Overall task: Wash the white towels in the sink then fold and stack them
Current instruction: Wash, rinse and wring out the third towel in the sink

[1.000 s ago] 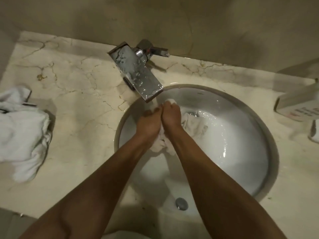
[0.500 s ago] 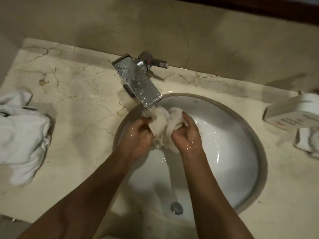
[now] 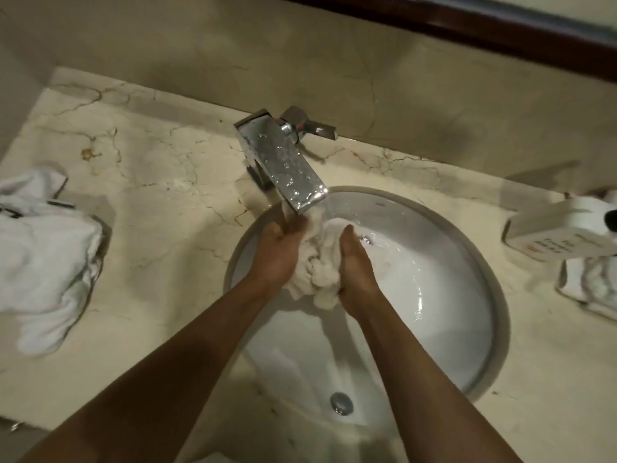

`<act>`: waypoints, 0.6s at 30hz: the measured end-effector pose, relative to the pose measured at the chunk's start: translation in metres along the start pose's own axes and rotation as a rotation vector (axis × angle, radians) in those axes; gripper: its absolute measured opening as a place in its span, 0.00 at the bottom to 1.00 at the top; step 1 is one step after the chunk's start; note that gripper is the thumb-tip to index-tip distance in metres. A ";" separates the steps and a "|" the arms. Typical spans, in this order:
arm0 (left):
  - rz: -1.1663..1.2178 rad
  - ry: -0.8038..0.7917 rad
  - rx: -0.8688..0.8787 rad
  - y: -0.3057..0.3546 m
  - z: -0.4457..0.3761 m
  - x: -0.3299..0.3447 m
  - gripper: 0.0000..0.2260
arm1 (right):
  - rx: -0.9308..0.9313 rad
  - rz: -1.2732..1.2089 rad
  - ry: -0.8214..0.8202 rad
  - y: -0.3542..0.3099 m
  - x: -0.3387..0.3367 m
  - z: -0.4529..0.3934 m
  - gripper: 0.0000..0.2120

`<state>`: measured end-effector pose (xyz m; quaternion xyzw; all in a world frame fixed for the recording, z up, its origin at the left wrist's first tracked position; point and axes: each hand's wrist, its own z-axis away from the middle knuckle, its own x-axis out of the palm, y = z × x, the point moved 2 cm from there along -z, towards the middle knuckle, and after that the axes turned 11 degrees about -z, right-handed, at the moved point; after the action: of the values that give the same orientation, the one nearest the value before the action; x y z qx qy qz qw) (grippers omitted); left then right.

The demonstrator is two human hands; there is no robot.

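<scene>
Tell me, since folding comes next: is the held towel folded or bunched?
Bunched: the wet white towel is a crumpled wad between both hands.

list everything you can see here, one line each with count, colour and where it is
wet towel: 1, off-white, bunched between both hands under the spout
sink: 1, white, round, set in the counter
faucet: 1, chrome, behind the sink
drain: 1, metal, near side of the basin
counter: 1, cream marble
towel pile: 1, white, counter's left edge
box: 1, white, right of the sink
left hand: grips the wet towel
right hand: grips the wet towel
</scene>
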<state>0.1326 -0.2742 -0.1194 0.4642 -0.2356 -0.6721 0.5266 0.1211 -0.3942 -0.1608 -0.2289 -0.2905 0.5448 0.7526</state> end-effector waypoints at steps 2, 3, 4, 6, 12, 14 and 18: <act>0.064 0.054 -0.044 -0.004 -0.008 0.010 0.09 | -0.036 0.063 -0.015 0.003 0.015 0.010 0.25; 0.037 0.078 -0.071 -0.008 -0.014 0.013 0.10 | -0.098 0.101 -0.004 0.001 0.021 0.018 0.20; -0.005 0.091 -0.079 -0.008 -0.018 0.014 0.11 | -0.182 0.112 0.004 0.000 0.026 0.022 0.14; -0.045 0.128 -0.050 -0.007 -0.024 0.011 0.14 | -0.308 0.086 0.023 -0.007 0.035 0.027 0.09; -0.159 0.092 -0.087 -0.008 -0.013 0.018 0.09 | -0.159 -0.005 0.178 -0.021 0.051 -0.023 0.14; -0.213 0.099 -0.098 -0.021 -0.026 0.011 0.07 | -0.170 0.053 0.154 -0.015 0.063 -0.013 0.11; -0.156 0.056 -0.199 -0.028 -0.023 0.008 0.15 | -0.367 0.330 0.037 -0.013 0.067 -0.007 0.07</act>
<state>0.1390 -0.2686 -0.1552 0.4452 -0.1162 -0.7177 0.5227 0.1511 -0.3348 -0.1446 -0.4158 -0.3296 0.5942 0.6045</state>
